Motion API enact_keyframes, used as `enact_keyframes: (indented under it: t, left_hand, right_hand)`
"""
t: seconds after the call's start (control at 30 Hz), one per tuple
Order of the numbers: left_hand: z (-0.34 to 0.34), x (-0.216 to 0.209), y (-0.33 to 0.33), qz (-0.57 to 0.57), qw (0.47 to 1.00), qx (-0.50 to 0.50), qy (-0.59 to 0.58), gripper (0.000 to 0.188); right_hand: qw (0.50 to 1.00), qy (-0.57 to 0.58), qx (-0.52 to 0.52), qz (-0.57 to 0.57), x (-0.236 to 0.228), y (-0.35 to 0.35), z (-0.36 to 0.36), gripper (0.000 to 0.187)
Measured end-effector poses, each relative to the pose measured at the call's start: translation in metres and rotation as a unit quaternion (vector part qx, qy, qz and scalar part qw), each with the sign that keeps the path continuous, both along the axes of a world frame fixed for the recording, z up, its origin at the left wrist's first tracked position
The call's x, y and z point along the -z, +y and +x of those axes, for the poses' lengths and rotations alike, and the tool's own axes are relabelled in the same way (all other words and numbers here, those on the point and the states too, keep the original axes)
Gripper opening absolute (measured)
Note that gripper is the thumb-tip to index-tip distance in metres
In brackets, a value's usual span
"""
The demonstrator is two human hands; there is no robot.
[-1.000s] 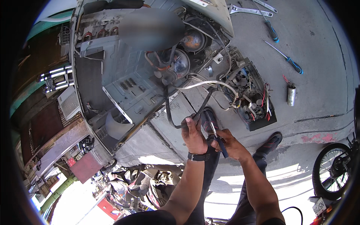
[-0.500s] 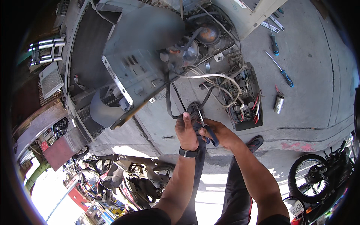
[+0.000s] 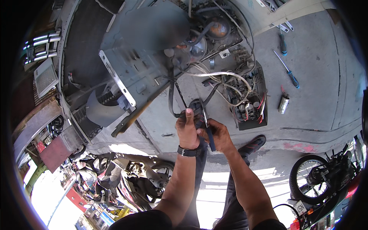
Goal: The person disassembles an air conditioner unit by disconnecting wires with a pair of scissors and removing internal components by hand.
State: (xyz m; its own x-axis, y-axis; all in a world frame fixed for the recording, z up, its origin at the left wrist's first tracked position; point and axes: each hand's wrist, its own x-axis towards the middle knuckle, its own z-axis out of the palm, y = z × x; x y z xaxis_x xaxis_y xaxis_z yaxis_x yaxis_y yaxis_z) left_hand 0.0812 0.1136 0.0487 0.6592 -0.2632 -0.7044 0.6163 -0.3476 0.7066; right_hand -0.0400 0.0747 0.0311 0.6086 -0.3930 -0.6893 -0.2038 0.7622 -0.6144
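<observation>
My left hand (image 3: 188, 132), with a dark watch on its wrist, grips a dark cable (image 3: 171, 96) that loops down from the metal unit, the thumb pressed on top. Close beside it, my right hand (image 3: 219, 135) is closed round the handles of a pair of scissors (image 3: 211, 141). The narrow blades point away from me and reach the cable beside my left fingers. Whether they touch or cut it is hidden. Another dark length of cable (image 3: 212, 94) runs from my hands toward an open box of wiring (image 3: 250, 127) on the right.
The opened metal unit (image 3: 143, 73) with round compressors (image 3: 219, 30) fills the upper middle. On the concrete at right lie two screwdrivers (image 3: 293, 79) and a silver cylindrical capacitor (image 3: 283, 104). Motorcycles stand at lower left and lower right (image 3: 312, 178).
The scissors have turned in my right hand; their handles now show edge-on and look closer together. Both hands sit slightly further left in view, and the left still grips the cable.
</observation>
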Motion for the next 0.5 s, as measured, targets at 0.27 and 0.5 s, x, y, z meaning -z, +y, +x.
enact_keyframes:
  t: [0.27,0.5]
  left_hand:
    - [0.003,-0.007,-0.007,-0.019,0.999,-0.006,0.039,0.035]
    - [0.001,0.001,-0.007,0.027,0.998,-0.045,0.024,0.036]
  right_hand:
    - [0.999,0.033,0.005,-0.010,0.006,-0.006,0.009,0.033]
    - [0.999,0.042,-0.021,-0.020,0.009,0.001,0.003,0.035]
